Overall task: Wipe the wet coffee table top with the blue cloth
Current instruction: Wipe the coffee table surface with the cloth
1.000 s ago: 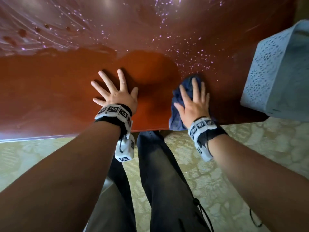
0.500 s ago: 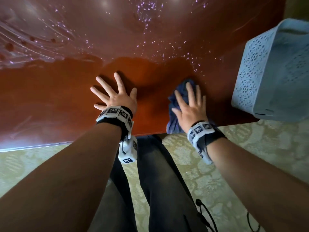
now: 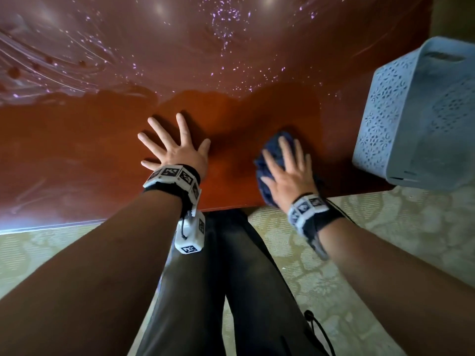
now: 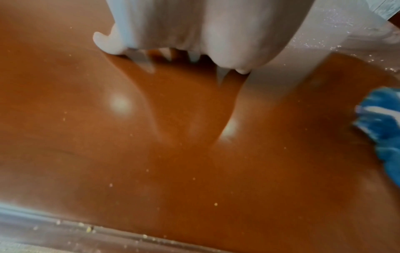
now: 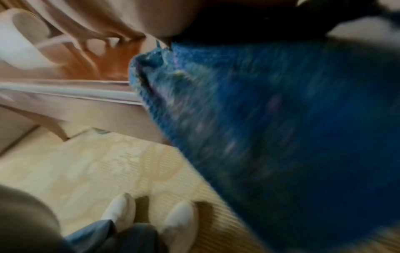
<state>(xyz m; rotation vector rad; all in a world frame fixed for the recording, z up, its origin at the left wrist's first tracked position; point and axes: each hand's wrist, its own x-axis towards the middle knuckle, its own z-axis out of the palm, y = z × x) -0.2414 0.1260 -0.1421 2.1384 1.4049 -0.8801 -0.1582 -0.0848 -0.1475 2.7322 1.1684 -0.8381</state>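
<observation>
The reddish-brown coffee table top [image 3: 77,150] fills the upper head view, with glinting droplets and streaks [image 3: 226,27] across its far part. My left hand [image 3: 174,147] lies flat on the table near the front edge, fingers spread. My right hand [image 3: 285,168] presses straight fingers down on the bunched blue cloth [image 3: 272,147] close to the front edge. In the left wrist view the cloth [image 4: 385,130] shows at the right, beside the glossy table [image 4: 173,162]. The right wrist view is blurred, with the cloth [image 5: 270,128] hanging over the table edge.
A pale blue perforated plastic basket [image 3: 421,119] stands on the table's right end, close to the cloth. Below the table edge are my dark trousers [image 3: 231,291] and a pale patterned carpet [image 3: 385,227]. White-socked feet [image 5: 179,220] show in the right wrist view.
My right hand has drawn the cloth back toward the front edge. The left hand stays planted flat in place. The head view has shifted, so the basket appears larger.
</observation>
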